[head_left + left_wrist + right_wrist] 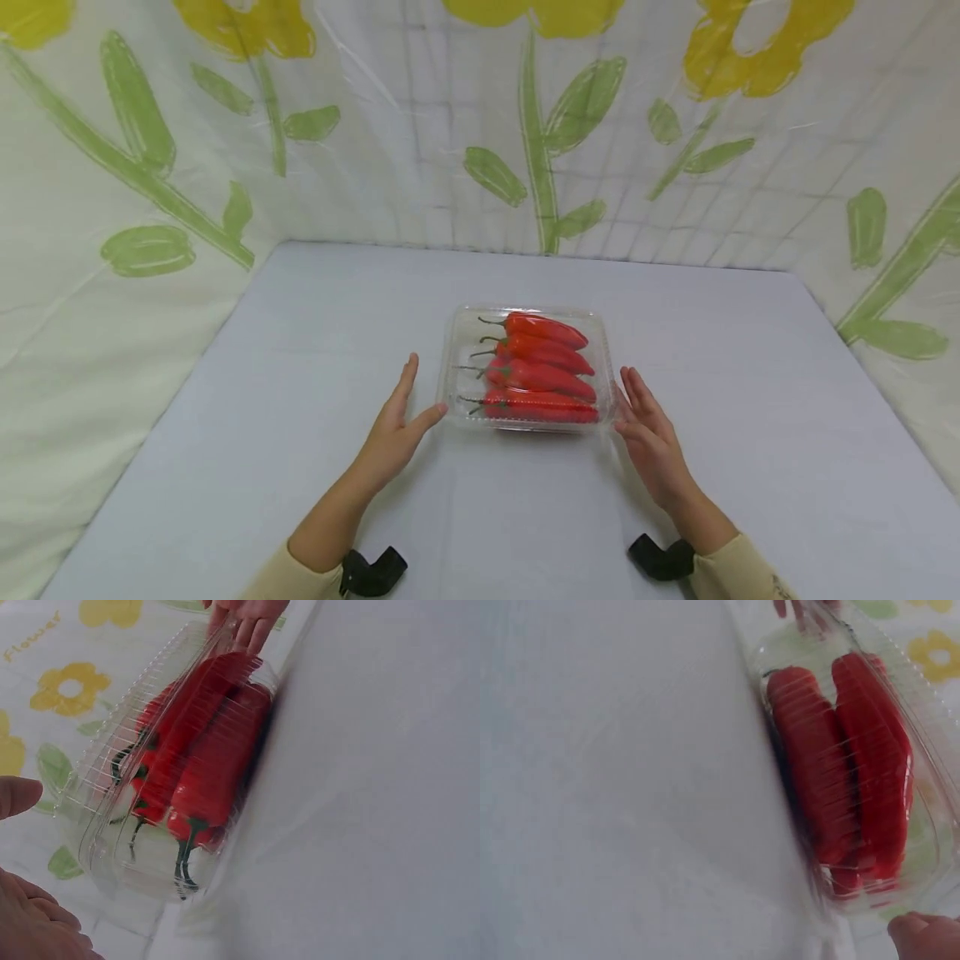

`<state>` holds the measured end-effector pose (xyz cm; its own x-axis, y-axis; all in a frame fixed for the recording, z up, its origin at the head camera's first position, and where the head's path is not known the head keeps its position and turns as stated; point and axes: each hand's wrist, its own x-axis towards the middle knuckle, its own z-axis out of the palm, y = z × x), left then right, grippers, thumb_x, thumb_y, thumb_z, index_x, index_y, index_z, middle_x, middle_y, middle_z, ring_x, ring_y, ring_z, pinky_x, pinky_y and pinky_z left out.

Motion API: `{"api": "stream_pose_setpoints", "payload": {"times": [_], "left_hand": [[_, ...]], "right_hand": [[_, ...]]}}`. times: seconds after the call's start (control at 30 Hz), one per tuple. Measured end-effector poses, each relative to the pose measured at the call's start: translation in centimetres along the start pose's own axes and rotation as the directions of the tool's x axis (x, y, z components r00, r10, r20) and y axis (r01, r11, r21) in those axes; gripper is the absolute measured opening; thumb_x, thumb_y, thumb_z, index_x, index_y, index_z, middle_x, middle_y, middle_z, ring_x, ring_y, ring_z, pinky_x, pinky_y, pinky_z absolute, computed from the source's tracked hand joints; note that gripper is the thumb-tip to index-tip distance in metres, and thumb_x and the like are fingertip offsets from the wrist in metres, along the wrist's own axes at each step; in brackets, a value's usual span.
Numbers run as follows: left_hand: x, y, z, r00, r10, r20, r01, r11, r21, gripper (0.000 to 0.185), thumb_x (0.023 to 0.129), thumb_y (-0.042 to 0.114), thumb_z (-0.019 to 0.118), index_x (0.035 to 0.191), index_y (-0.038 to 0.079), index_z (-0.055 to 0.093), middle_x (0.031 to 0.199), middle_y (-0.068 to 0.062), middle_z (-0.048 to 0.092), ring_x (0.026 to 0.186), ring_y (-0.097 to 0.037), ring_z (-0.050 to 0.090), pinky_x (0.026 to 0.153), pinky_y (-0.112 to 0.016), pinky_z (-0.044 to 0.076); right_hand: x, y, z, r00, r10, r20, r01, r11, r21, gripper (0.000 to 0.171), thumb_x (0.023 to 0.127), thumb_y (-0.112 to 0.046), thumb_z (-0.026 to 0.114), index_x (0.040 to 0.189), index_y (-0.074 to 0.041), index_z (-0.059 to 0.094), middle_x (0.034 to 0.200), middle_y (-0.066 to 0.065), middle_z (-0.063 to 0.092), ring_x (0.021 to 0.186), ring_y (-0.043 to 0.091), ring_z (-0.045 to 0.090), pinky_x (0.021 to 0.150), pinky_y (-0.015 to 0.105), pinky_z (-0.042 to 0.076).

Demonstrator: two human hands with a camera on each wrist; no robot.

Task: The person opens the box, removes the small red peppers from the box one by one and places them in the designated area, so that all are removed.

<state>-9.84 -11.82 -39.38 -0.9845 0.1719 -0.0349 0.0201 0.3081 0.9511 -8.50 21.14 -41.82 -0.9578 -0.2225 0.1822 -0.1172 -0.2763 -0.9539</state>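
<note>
A clear plastic clamshell box (465, 358) with its lid down stands on the white table, and several long red chili peppers (540, 379) with green stems lie side by side inside it. My left hand (393, 433) is at the box's left side, fingers straight and thumb pointing at the near left corner. On the opposite side, the right hand (654, 446) has its straight fingers close against the box's right wall; whether they touch it is hard to tell. Neither hand curls round the box. In the left wrist view, a gap separates the left thumb (19, 796) from the box.
The white tabletop (525, 517) reaches back to a pale curtain (375, 167) painted with yellow flowers and green leaves, which also hangs along both sides. Black wrist mounts (375, 573) sit by the beige sleeves.
</note>
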Motion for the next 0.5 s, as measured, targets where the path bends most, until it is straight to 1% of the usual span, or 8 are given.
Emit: {"api": "stream_pose_setpoints", "payload": {"times": [0.03,0.1,0.13,0.2,0.3,0.37,0.43,0.5], "left_hand": [[0.0,-0.1,0.2,1.000,0.008,0.002,-0.008,0.999,-0.035,0.079,0.092,0.022,0.056,0.151,0.012,0.005,0.158,-0.006,0.001,0.146,-0.023,-0.003,0.118,-0.051,0.004],[0.0,-0.3,0.7,0.999,0.040,0.015,-0.038,0.993,-0.114,0.078,0.090,0.011,0.054,0.150,0.009,0.005,0.158,-0.009,0.001,0.146,-0.024,-0.003,0.118,-0.050,0.003],[0.0,-0.4,0.9,0.998,0.065,0.026,-0.060,0.985,-0.159,0.078,0.088,0.006,0.052,0.150,0.007,0.004,0.158,-0.010,0.000,0.146,-0.025,-0.003,0.118,-0.049,0.003],[0.1,-0.6,1.5,0.992,0.120,0.049,-0.105,0.966,-0.235,0.081,0.084,-0.004,0.047,0.150,0.005,0.001,0.158,-0.011,-0.001,0.146,-0.026,-0.004,0.118,-0.041,0.006],[0.2,-1.0,2.2,0.976,0.200,0.084,-0.166,0.938,-0.304,0.083,0.080,-0.012,0.040,0.149,0.003,-0.002,0.158,-0.010,-0.004,0.145,-0.027,-0.004,0.116,-0.023,0.013],[0.2,-1.3,2.5,0.969,0.235,0.082,-0.197,0.925,-0.326,0.081,0.080,-0.014,0.037,0.149,0.002,-0.003,0.158,-0.010,-0.005,0.145,-0.027,-0.004,0.111,-0.012,0.018],[0.3,-1.4,2.7,0.966,0.248,0.073,-0.209,0.916,-0.342,0.080,0.080,-0.015,0.035,0.148,0.000,-0.003,0.158,-0.012,-0.007,0.145,-0.029,-0.005,0.107,-0.006,0.019],[0.3,-1.6,2.7,0.970,0.238,0.058,-0.203,0.913,-0.355,0.080,0.079,-0.016,0.034,0.148,-0.001,-0.004,0.157,-0.014,-0.008,0.145,-0.029,-0.006,0.106,-0.005,0.020]], "right_hand": [[0.0,0.2,0.0,1.000,-0.005,0.003,0.004,1.000,0.010,0.067,0.092,0.003,0.034,0.146,0.004,-0.005,0.158,0.010,0.003,0.129,-0.008,0.036,0.102,0.009,0.034],[0.0,0.5,0.0,1.000,-0.014,0.015,0.013,0.999,0.031,0.065,0.091,0.004,0.034,0.145,0.007,-0.002,0.154,0.001,0.018,0.128,-0.007,0.038,0.102,0.009,0.035],[0.0,0.6,0.0,1.000,-0.019,0.023,0.019,0.999,0.035,0.064,0.091,0.005,0.033,0.145,0.009,-0.002,0.150,-0.004,0.024,0.128,-0.006,0.038,0.101,0.009,0.036],[0.0,0.7,-0.1,0.999,-0.029,0.038,0.028,0.999,0.045,0.064,0.091,0.005,0.033,0.144,0.010,-0.001,0.144,-0.011,0.032,0.128,-0.004,0.039,0.101,0.009,0.037],[0.1,0.9,-0.3,0.997,-0.048,0.058,0.044,0.997,0.063,0.063,0.090,0.007,0.032,0.144,0.012,0.000,0.143,-0.013,0.036,0.130,-0.003,0.039,0.100,0.010,0.038],[0.2,1.0,-0.4,0.995,-0.062,0.080,0.055,0.995,0.084,0.062,0.090,0.009,0.030,0.143,0.012,-0.001,0.144,-0.013,0.036,0.130,-0.003,0.038,0.101,0.010,0.038],[0.2,1.0,-0.6,0.991,-0.080,0.111,0.067,0.991,0.115,0.062,0.088,0.012,0.026,0.143,0.012,-0.004,0.145,-0.013,0.036,0.131,-0.002,0.037,0.101,0.011,0.038],[0.3,1.2,-0.7,0.985,-0.099,0.141,0.077,0.985,0.155,0.063,0.086,0.015,0.023,0.142,0.012,-0.006,0.146,-0.012,0.036,0.132,-0.001,0.036,0.101,0.012,0.039]]}}
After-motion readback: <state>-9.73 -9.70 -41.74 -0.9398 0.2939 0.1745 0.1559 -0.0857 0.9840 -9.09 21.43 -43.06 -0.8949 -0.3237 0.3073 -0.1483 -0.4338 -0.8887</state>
